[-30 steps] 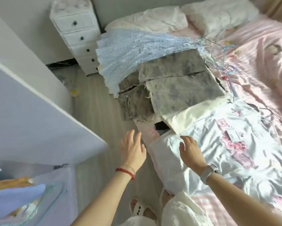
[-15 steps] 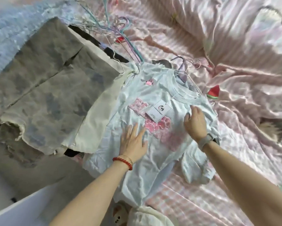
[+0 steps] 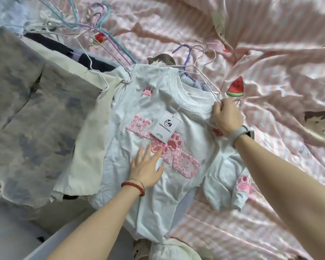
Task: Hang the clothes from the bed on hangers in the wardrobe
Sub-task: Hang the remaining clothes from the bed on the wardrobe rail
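so there's a white t-shirt spread face up on the bed, sitting on the pink striped sheet with its hem hanging off the near edge. it's got puffy pink letters and paw prints across the chest, plus a paper tag on a string from the collar, lying right on the print.

left hand is flat on the front of the shirt, fingers straight and spread, fingertips touching the pink letters. not grabbing anything, just resting on the fabric. red bead bracelet on that wrist.

right hand is up at the shirt's shoulder by the collar, fingers curled and bunching the fabric there, so it's gripping the shirt. grey watch on that wrist.

a thin white wire hanger lies just past the collar, its lower end right at the right hand's fingertips. can't tell if the fingers are actually on it. more hangers in purple, teal and white are tangled further up the bed.

to the left of the shirt there's a stack of folded clothes: a cream piece partly under the shirt's edge and a mottled grey piece on top of that.
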Available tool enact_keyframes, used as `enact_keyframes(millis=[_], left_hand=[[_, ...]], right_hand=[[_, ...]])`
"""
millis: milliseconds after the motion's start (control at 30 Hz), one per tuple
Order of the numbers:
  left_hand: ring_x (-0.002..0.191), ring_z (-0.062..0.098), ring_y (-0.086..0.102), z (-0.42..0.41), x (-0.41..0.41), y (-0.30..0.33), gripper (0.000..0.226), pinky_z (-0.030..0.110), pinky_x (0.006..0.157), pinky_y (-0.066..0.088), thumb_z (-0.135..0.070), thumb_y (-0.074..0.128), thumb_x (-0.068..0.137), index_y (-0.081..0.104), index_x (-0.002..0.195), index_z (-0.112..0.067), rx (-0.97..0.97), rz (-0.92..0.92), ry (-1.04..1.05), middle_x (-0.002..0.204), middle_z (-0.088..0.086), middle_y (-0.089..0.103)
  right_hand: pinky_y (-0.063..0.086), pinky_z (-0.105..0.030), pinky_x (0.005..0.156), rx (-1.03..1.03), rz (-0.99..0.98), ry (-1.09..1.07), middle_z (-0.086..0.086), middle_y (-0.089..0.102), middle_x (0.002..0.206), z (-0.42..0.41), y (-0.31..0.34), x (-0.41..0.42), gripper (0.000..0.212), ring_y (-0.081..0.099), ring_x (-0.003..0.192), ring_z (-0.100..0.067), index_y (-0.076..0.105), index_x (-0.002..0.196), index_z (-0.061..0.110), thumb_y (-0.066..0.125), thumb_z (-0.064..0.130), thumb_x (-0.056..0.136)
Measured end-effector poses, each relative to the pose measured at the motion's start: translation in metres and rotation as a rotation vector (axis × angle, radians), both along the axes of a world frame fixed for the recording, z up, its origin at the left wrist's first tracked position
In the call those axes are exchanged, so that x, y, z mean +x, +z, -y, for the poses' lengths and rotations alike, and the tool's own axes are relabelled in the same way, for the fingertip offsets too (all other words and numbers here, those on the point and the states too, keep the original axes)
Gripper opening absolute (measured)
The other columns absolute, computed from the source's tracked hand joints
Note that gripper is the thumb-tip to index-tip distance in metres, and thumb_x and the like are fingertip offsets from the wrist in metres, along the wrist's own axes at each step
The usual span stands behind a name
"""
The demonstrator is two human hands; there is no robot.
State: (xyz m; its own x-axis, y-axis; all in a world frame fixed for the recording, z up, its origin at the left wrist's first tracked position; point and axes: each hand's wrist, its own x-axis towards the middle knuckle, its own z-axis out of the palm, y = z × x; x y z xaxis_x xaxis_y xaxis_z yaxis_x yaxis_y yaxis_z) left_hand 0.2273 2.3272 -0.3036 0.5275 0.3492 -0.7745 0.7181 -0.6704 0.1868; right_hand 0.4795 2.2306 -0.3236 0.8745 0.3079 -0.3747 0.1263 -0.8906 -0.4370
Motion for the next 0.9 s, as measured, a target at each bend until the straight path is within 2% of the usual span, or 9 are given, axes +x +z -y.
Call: enact_keyframes(millis=[133,200,267,367,433,500,567,667,900], left_hand=[[0.129,0.026,0.034,-0.018,0.029,0.02,0.044,0.038,0.103,0.029,-0.024,0.042,0.094,0.041,0.136,-0.015,0.201,0.316,0.149,0.141,0.009,0.039],[0.13,0.032,0.032,-0.033,0.054,0.029,0.048,0.045,0.103,0.03,-0.025,0.038,0.092,0.04,0.137,-0.011,0.316,0.499,0.137,0.142,0.015,0.037],[0.139,0.032,0.016,-0.048,0.08,0.039,0.056,0.048,0.11,0.019,-0.029,0.035,0.091,0.026,0.145,-0.016,0.408,0.582,0.06,0.151,0.015,0.022],[0.143,0.025,-0.007,-0.064,0.113,0.049,0.06,0.05,0.111,-0.009,-0.035,0.035,0.096,0.005,0.148,-0.027,0.45,0.467,-0.147,0.157,0.004,0.003],[0.143,0.023,0.007,-0.068,0.121,0.049,0.05,0.054,0.109,-0.013,-0.037,0.03,0.098,0.019,0.146,-0.026,0.432,0.357,-0.259,0.152,0.003,0.024],[0.125,0.022,0.041,-0.07,0.117,0.054,0.038,0.052,0.111,0.007,-0.034,0.029,0.1,0.044,0.13,-0.018,0.38,0.326,-0.239,0.129,0.007,0.053],[0.094,0.025,0.052,-0.066,0.1,0.063,0.032,0.037,0.083,0.036,-0.031,0.031,0.1,0.055,0.109,-0.012,0.329,0.409,-0.186,0.105,0.01,0.062],[0.087,0.034,0.058,-0.046,0.06,0.081,0.03,0.033,0.063,0.032,-0.031,0.036,0.099,0.056,0.1,-0.009,0.274,0.501,-0.144,0.093,0.013,0.066],[0.088,0.037,0.056,-0.005,-0.069,0.108,0.028,0.038,0.07,0.04,-0.031,0.042,0.097,0.059,0.092,-0.01,0.169,0.446,0.448,0.092,0.017,0.065]], right_hand=[[0.035,-0.037,0.069,0.065,0.087,-0.119,-0.017,0.058,0.087,0.032,0.006,-0.026,0.027,0.053,0.085,-0.036,0.05,0.077,0.008,0.041,0.028,0.093],[0.028,-0.032,0.061,0.148,0.152,-0.098,-0.012,0.051,0.074,0.057,0.008,-0.043,0.031,0.049,0.069,-0.031,0.047,0.073,0.009,0.039,0.033,0.092],[0.026,-0.031,0.056,0.217,0.214,-0.013,-0.01,0.046,0.066,0.08,0.012,-0.055,0.036,0.042,0.058,-0.025,0.045,0.069,0.01,0.032,0.038,0.088],[0.024,-0.028,0.051,0.252,0.259,0.048,-0.013,0.05,0.057,0.095,0.023,-0.062,0.04,0.04,0.049,-0.023,0.05,0.067,0.006,0.031,0.035,0.087],[0.026,-0.027,0.049,0.237,0.294,0.049,-0.013,0.054,0.055,0.096,0.03,-0.061,0.04,0.047,0.045,-0.027,0.053,0.068,0.006,0.032,0.034,0.087],[0.03,-0.028,0.05,0.19,0.336,0.069,-0.013,0.057,0.059,0.096,0.033,-0.06,0.04,0.053,0.051,-0.032,0.054,0.07,0.007,0.032,0.035,0.087],[0.037,-0.036,0.059,0.142,0.335,0.08,-0.015,0.06,0.07,0.096,0.03,-0.057,0.041,0.056,0.066,-0.034,0.056,0.076,0.006,0.031,0.037,0.087],[0.033,-0.043,0.079,0.122,0.233,0.027,-0.018,0.06,0.086,0.091,0.026,-0.057,0.045,0.052,0.086,-0.036,0.059,0.086,0.004,0.028,0.037,0.086],[0.036,-0.046,0.087,0.14,0.174,0.286,-0.016,0.06,0.09,0.032,0.05,-0.098,0.037,0.052,0.089,-0.035,0.062,0.091,0.006,0.039,0.033,0.085]])
